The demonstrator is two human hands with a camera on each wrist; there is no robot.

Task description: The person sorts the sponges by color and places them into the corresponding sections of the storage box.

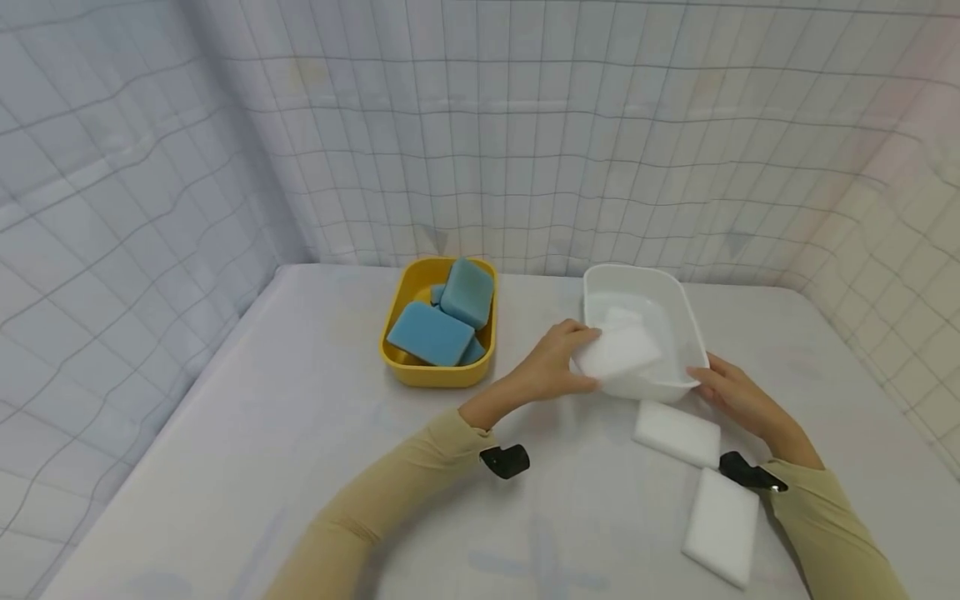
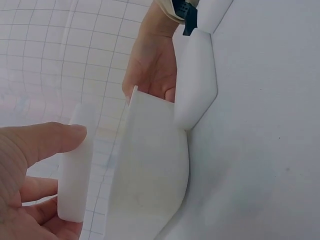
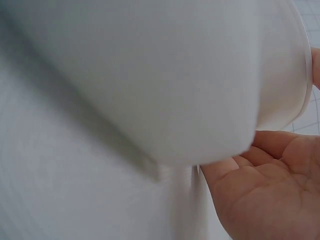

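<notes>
My left hand [image 1: 557, 363] pinches a white sponge [image 1: 621, 352] between thumb and fingers, just above the near left part of a white plastic tub [image 1: 673, 327]. The left wrist view shows this sponge [image 2: 75, 175] edge-on, apart from the tub's wall [image 2: 147, 160]. At the tub's near right corner, my right hand [image 1: 741, 402] grips the rim with the thumb on top and fingers outside. Another white piece inside the tub is partly hidden behind the held one. Close in front of the tub lies a second white sponge [image 1: 678, 433], with a third [image 1: 722, 528] nearer me.
A yellow tub [image 1: 437, 377] stands to the left, holding several blue sponges [image 1: 431, 333]. White cloth with a grid pattern [image 1: 480, 167] rises behind the table and along both sides. A blurred white block [image 3: 165, 75] fills much of the right wrist view.
</notes>
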